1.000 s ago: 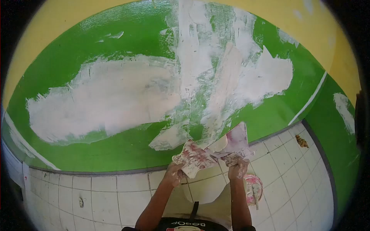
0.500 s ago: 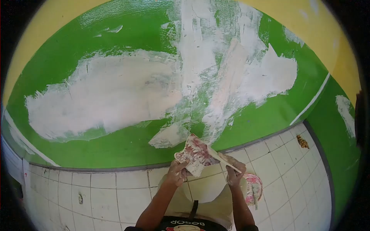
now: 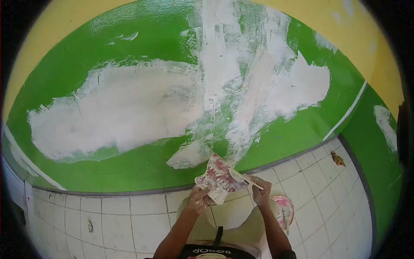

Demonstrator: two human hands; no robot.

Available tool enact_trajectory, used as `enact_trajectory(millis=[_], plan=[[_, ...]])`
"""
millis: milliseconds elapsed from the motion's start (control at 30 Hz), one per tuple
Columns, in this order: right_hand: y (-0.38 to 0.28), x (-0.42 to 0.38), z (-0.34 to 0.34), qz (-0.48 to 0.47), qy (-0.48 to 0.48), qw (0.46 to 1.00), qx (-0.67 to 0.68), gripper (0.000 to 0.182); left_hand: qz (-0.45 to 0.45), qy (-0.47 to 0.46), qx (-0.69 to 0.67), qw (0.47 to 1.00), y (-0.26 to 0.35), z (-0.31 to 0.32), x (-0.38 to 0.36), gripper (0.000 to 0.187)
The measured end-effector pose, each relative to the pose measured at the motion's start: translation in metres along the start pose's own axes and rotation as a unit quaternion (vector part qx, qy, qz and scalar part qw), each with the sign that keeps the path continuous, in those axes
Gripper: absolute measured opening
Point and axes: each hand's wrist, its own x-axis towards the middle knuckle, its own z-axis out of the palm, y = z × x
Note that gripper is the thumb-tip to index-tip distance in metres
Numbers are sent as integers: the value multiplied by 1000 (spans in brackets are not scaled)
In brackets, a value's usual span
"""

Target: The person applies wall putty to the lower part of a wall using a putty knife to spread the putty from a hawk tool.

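Note:
My left hand (image 3: pixel 198 200) grips the lower left edge of a flat palette (image 3: pixel 219 178) smeared with white and dark red paste. In my right hand (image 3: pixel 261 192) is a putty knife (image 3: pixel 249 179), its blade lying against the right side of the palette. Both tools are in front of the lower part of a green wall (image 3: pixel 172 41). Broad patches of white filler (image 3: pixel 125 110) cover much of that wall, some smooth, others thin and streaky.
A round pink and white container (image 3: pixel 282 207) with a stick-like tool in it stands on the tiled floor (image 3: pixel 148 226) by my right forearm. A brown object (image 3: pixel 337 159) lies near the right corner, a small pale one (image 3: pixel 90 226) at the left.
The putty knife has tilted flatter and shifted slightly left against the palette, with my right hand turning with it. The palette has dropped slightly in view.

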Motion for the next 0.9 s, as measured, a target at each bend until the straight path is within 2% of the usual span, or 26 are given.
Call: enact_trajectory(millis=[67,133,200,233,300,367,400,433,467,500,533,567,600,633,700,733,800,833,900], plan=[[5,-4,1,-14,8,1000,-11,32,2,-7,-6,1000,-1,-1,-1,29],[12,-6,-2,51,-31,998,-14,30,4,-15,-10,1000,3,5,-4,30],[16,-8,-2,64,-28,998,-1,33,106,-58,50,991,4,13,-8,32],[16,-9,-2,78,-27,997,12,35,105,-58,50,991,6,13,-8,32],[24,-16,-5,113,-34,993,-15,33,-8,-4,-30,999,10,13,-5,33],[55,-33,-9,147,-40,987,-41,31,4,-12,-44,999,13,13,-2,34],[90,-50,-9,153,38,987,-38,29,18,-18,-58,998,14,14,0,34],[87,-46,-5,157,116,980,-35,27,17,-17,-58,998,19,18,0,34],[78,-47,-14,298,171,939,1,22,43,6,-29,999,24,24,0,34],[79,-51,-18,298,171,939,0,22,68,30,-2,997,27,27,-1,34],[80,-59,-26,282,225,920,155,21,67,29,-2,997,28,25,0,34],[83,-63,-34,257,273,875,306,21,85,43,66,993,28,21,0,31],[76,-53,-51,374,211,804,411,21,101,57,134,984,27,17,0,28],[45,-40,-52,375,212,803,412,21,100,57,136,984,23,15,0,28],[-16,-20,-36,421,202,774,427,18,179,107,292,933,11,14,3,25],[-16,-25,-27,422,205,798,378,16,177,104,294,934,5,12,4,25],[-23,-34,-7,448,211,802,334,15,191,75,439,875,-9,8,2,27],[-26,-37,-2,473,211,805,291,15,188,70,440,875,-15,7,1,27],[-15,-43,5,473,218,793,316,21,167,7,618,768,-26,4,-4,32]])
